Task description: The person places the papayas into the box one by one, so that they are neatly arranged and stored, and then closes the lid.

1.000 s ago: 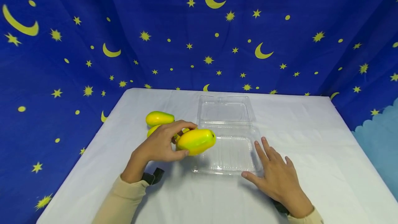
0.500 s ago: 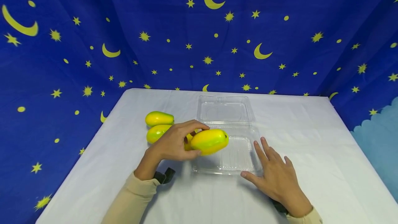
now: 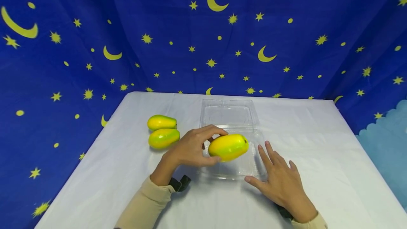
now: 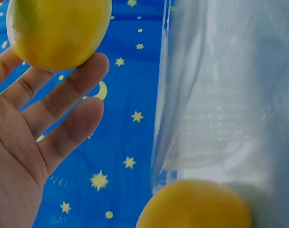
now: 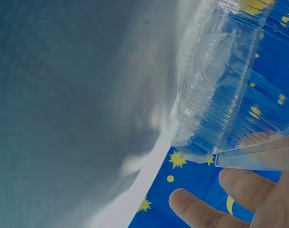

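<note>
In the head view, my left hand (image 3: 194, 147) grips a yellow-green papaya (image 3: 229, 147) above the open clear plastic clamshell box (image 3: 222, 177). The left wrist view shows the fingers along the underside of that papaya (image 4: 61, 35). Two more papayas, a farther one (image 3: 161, 123) and a nearer one (image 3: 163, 138), lie side by side on the table left of the box. My right hand (image 3: 281, 183) is spread flat beside the box's right edge, fingers apart and holding nothing. Whether its fingertips touch the plastic I cannot tell.
The box's lid (image 3: 227, 114) lies folded back toward the rear of the table. A white cloth covers the table (image 3: 318, 151). Behind and on the left hangs a blue curtain (image 3: 178, 20) with yellow moons and stars.
My left hand has carried its papaya rightward, from the box's left side to over its base. The two papayas on the table now show fully. My right hand stays put.
</note>
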